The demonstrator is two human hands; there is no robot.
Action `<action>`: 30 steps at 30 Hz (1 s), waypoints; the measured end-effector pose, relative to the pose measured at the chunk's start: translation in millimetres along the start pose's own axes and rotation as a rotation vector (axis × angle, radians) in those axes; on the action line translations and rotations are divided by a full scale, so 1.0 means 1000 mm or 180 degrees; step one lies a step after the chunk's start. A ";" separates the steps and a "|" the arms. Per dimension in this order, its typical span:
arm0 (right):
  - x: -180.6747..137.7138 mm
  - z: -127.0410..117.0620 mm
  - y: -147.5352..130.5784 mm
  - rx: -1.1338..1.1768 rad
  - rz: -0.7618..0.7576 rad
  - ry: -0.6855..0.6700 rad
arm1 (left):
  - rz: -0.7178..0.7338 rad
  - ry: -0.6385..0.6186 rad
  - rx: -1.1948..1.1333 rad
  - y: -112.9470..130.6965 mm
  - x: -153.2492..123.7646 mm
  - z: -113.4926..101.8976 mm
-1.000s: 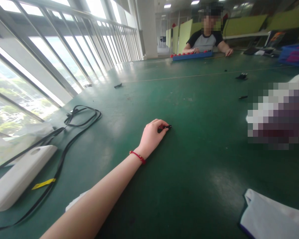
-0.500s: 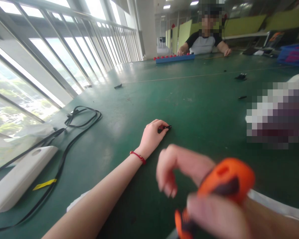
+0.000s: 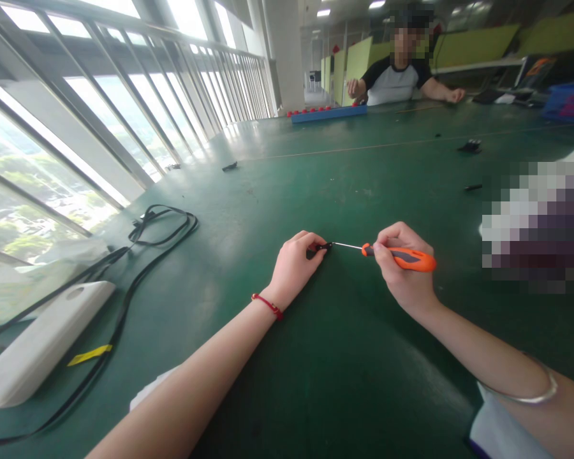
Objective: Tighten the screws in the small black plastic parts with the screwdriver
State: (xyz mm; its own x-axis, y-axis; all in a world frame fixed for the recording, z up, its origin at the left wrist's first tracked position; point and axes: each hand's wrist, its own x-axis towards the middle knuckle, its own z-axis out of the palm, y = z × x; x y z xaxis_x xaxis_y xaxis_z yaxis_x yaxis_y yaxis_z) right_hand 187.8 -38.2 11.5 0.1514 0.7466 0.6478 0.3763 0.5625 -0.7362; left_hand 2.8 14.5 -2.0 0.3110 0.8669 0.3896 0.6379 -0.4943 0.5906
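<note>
My left hand [image 3: 295, 262] rests on the green table [image 3: 287, 185], its thumb and fingers pinching a small black part [image 3: 324, 246]. What exactly that part is I cannot make out, since the fingers cover most of it. My right hand [image 3: 405, 271] grips an orange and dark grey screwdriver [image 3: 414, 259] by its handle. The thin metal shaft points left, nearly level, and its tip is at the right end of the black part. Whether the tip touches it I cannot tell for sure.
A white power strip [image 3: 43, 347] and a black cable [image 3: 141, 280] lie at left. Across the table a person [image 3: 396, 83] sits behind a blue strip with red knobs [image 3: 329, 115]. Small black pieces [image 3: 469, 146] and a blue basket [image 3: 571, 102] are at right.
My right hand has moved away from the camera with the screwdriver, bringing its tip to the black part. My left hand stays in place. The person opposite has raised a hand off the blue strip.
</note>
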 end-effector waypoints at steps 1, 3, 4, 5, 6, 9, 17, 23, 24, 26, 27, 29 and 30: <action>0.001 0.000 0.000 0.0005 -0.0007 -0.0007 | 0.0007 -0.0003 0.0001 0.000 0.000 0.000; 0.002 0.000 0.001 0.0033 0.0001 -0.0014 | 0.0018 -0.0003 0.0000 0.000 0.000 0.000; 0.002 0.000 0.002 0.0053 0.0014 -0.0029 | 0.0024 -0.0004 -0.0004 0.000 0.000 0.000; 0.002 0.000 0.002 0.0073 0.0031 -0.0053 | 0.0028 -0.0005 -0.0007 0.000 0.000 0.000; 0.002 0.000 0.003 0.0091 0.0050 -0.0081 | 0.0031 -0.0008 -0.0009 0.000 0.000 0.000; 0.001 0.000 0.004 0.0127 0.0115 -0.0129 | 0.0028 -0.0019 -0.0015 0.000 0.000 0.000; 0.000 0.006 0.009 0.0272 0.0152 0.0282 | -0.0018 -0.0030 0.0019 0.000 0.001 0.000; -0.002 0.004 0.002 -0.0038 0.0124 0.0037 | 0.0074 -0.0096 0.0151 0.002 0.001 -0.001; -0.002 0.004 0.000 -0.0110 0.0163 0.0013 | 0.0086 -0.0107 0.0177 0.002 0.001 -0.001; -0.002 0.005 -0.002 -0.0101 0.0141 0.0091 | 0.0100 -0.0119 0.0234 0.003 0.000 -0.001; -0.001 0.006 -0.003 -0.0025 0.0070 0.0173 | 0.0108 -0.0124 0.0257 0.003 0.000 -0.002; -0.001 0.007 -0.003 0.0115 -0.0109 0.0319 | 0.0135 -0.0146 0.0293 0.002 0.000 -0.002; -0.001 0.008 -0.003 0.0137 -0.0177 0.0363 | 0.0149 -0.0160 0.0302 0.002 0.001 -0.002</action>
State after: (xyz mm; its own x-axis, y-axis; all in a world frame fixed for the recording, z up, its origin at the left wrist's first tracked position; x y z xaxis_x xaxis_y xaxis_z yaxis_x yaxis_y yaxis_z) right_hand 179.4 -37.7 11.8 0.2353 0.6699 0.7041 0.3477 0.6185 -0.7047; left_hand 2.5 14.1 0.8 0.3755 0.8463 0.3779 0.6849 -0.5281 0.5020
